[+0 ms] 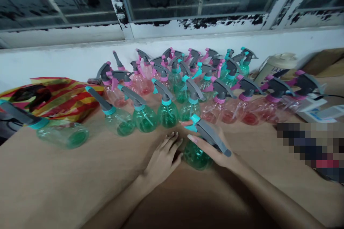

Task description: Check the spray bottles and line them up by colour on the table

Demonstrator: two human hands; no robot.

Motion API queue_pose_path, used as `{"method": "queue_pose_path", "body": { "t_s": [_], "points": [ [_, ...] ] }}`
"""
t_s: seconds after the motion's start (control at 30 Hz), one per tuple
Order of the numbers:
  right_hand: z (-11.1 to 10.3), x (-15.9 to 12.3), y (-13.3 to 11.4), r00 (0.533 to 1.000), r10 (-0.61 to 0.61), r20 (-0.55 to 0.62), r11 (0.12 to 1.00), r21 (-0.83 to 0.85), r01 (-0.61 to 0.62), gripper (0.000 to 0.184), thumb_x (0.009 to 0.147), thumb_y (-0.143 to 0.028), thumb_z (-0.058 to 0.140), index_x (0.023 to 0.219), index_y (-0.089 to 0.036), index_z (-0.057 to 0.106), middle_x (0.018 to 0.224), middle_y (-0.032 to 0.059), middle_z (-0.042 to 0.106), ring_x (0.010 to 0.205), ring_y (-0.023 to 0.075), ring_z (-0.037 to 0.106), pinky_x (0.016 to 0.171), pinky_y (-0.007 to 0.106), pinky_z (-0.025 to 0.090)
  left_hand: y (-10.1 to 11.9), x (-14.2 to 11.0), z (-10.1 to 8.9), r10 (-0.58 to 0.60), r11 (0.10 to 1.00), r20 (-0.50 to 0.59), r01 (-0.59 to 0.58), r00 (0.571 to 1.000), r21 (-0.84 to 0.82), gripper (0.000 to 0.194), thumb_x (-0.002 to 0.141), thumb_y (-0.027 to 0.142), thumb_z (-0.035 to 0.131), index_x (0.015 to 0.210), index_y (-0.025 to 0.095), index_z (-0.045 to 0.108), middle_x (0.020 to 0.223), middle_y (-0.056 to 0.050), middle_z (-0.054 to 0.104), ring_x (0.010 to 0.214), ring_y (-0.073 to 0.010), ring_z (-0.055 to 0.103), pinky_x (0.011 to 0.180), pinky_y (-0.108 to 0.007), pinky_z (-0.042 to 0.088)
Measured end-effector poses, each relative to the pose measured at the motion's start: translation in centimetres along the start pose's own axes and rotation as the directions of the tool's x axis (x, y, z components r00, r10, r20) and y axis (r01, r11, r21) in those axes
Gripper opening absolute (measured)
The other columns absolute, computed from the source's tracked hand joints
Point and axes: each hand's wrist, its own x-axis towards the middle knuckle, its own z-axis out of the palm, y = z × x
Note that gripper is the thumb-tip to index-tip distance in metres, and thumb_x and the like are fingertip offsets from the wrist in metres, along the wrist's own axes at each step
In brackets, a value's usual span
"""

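My right hand (211,149) is wrapped round the neck of a green spray bottle (197,156), which has a grey and turquoise sprayer head. The thumb lies across the near side, and other fingers are partly hidden behind the sprayer. My left hand (164,158) rests palm down on the table just left of this bottle, fingers stretched out and holding nothing. Beyond my hands stands a row of spray bottles: several green ones, such as the green bottle (168,116), and several pink ones, such as the pink bottle (249,116).
More pink and green bottles crowd behind, near the white wall (80,59). A separate green bottle (61,136) is at left, beside a red and yellow plastic bag (77,96). A cream container (282,61) and a cardboard piece (326,61) are at the back right.
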Motion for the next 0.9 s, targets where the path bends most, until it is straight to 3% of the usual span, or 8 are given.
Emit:
{"method": "queue_pose_path", "body": {
  "t_s": [0.2,0.4,0.53,0.73,0.9],
  "points": [
    [0.2,-0.3,0.1,0.998,0.063,0.002,0.997,0.036,-0.063,0.030,0.089,-0.031,0.055,0.118,-0.024,0.058,0.116,0.0081,0.064,0.111,0.0247,0.061,0.093,0.042,0.051,0.1,0.1,0.3,0.001,1.000,0.012,-0.001,1.000,0.000,0.038,0.093,0.021,0.048,0.128,0.008,0.049,0.135,-0.016,0.052,0.135,-0.0286,0.036,0.108,-0.047,0.034],
    [0.2,-0.3,-0.2,0.999,0.034,-0.042,0.999,-0.024,-0.035,0.027,0.089,-0.030,0.055,0.115,-0.025,0.060,0.114,0.0065,0.066,0.104,0.0219,0.064,0.094,0.039,0.049,0.9,-0.3,0.6,-0.019,1.000,0.027,0.019,0.999,0.007,0.042,0.093,0.019,0.046,0.133,0.007,0.044,0.140,-0.017,0.048,0.137,-0.0284,0.031,0.111,-0.048,0.029],
    [0.1,-0.4,-0.2,0.997,0.060,-0.037,0.998,-0.015,-0.061,0.028,0.088,-0.031,0.055,0.115,-0.025,0.061,0.114,0.0068,0.067,0.096,0.0231,0.066,0.092,0.042,0.051,2.1,-1.2,0.7,-0.039,0.999,0.025,0.039,0.999,0.027,0.046,0.094,0.022,0.046,0.137,0.006,0.040,0.145,-0.018,0.041,0.138,-0.0298,0.028,0.111,-0.051,0.026],
    [-0.1,-1.0,-0.3,0.996,0.072,-0.058,0.990,0.127,-0.064,0.025,0.085,-0.028,0.061,0.109,-0.027,0.063,0.112,0.0049,0.068,0.108,0.0233,0.063,0.094,0.038,0.050,3.5,-3.1,0.2,-0.105,0.987,0.050,0.098,0.993,0.130,0.049,0.096,0.031,0.045,0.139,0.007,0.041,0.150,-0.016,0.032,0.140,-0.0295,0.024,0.112,-0.048,0.025],
    [-0.6,-2.2,-0.6,0.990,0.097,-0.101,0.993,0.070,-0.090,0.023,0.084,-0.031,0.063,0.106,-0.030,0.065,0.108,0.0035,0.070,0.107,0.0255,0.063,0.093,0.041,0.050,3.5,-4.3,-0.2,-0.194,0.972,0.009,0.191,0.981,0.137,0.051,0.097,0.037,0.043,0.140,0.010,0.040,0.149,-0.014,0.034,0.139,-0.0281,0.028,0.110,-0.049,0.029]
  ]
}}
